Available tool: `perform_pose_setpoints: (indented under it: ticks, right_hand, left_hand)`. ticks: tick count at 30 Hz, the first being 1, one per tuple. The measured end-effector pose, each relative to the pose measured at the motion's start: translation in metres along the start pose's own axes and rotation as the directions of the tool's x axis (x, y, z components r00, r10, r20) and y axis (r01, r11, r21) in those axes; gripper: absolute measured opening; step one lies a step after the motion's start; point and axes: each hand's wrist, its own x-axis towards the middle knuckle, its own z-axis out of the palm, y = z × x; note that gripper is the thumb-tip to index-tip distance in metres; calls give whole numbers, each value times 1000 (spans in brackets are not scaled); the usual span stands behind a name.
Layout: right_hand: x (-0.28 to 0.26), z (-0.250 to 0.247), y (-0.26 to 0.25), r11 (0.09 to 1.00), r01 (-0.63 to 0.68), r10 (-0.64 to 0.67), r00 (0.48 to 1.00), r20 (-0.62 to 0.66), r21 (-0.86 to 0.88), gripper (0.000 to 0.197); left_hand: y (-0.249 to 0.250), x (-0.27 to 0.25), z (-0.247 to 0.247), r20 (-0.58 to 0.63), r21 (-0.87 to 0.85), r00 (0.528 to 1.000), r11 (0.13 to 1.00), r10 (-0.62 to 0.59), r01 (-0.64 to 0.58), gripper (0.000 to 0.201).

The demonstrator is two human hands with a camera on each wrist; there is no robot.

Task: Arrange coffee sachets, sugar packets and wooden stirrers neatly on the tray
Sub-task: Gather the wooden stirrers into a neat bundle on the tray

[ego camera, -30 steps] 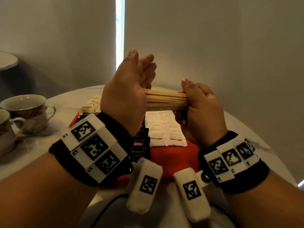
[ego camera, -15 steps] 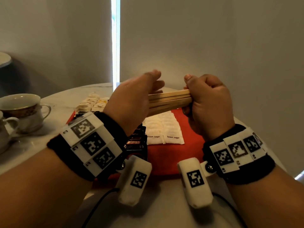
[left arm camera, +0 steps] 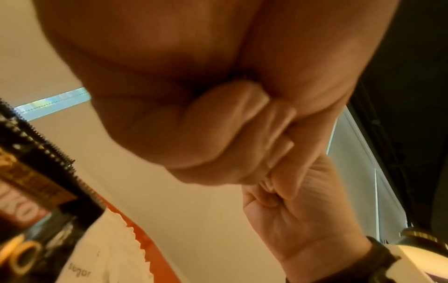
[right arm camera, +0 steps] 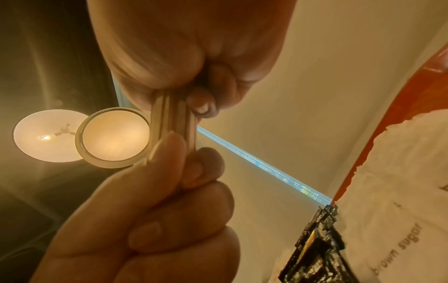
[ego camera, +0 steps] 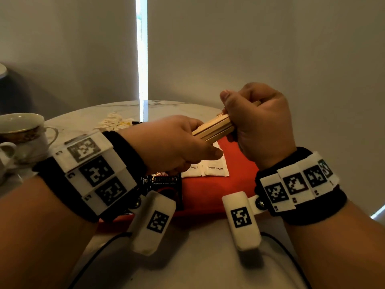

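Note:
A bundle of wooden stirrers (ego camera: 214, 128) is held above the red tray (ego camera: 235, 186), tilted with its right end higher. My right hand (ego camera: 235, 124) grips the right end in a fist. My left hand (ego camera: 195, 136) curls round the left end. In the right wrist view the stirrers (right arm camera: 173, 122) run between both hands' curled fingers. White brown sugar packets (ego camera: 215, 168) lie in a row on the tray's middle. Black coffee sachets (ego camera: 165, 184) lie on its left, partly hidden by my left wrist. The left wrist view shows a coffee sachet (left arm camera: 31, 201) and a sugar packet (left arm camera: 104, 249) below.
Two china cups (ego camera: 23, 132) stand at the table's left edge. A loose pile of pale packets (ego camera: 114, 122) lies on the round marble table (ego camera: 83, 122) behind the tray. A grey wall stands close behind. The tray's right part is bare red.
Both hands have come lower with the bundle, which now slopes up to the right. My left hand has turned palm-down and closed over the bundle's left end.

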Motion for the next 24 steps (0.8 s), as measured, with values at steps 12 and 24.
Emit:
perform_pose_setpoints:
  ticks: [12,24]
  right_hand:
    - [7,-4,-3,994,-105,105,990,94,-3,54]
    - [9,-11,8,930,-5,48,993,107,-367,39]
  left_hand:
    - [2,-1,3,-160,248,987,968,-1,41,18]
    - [9,-4,4,-156,180,988,983,-1,29,64]
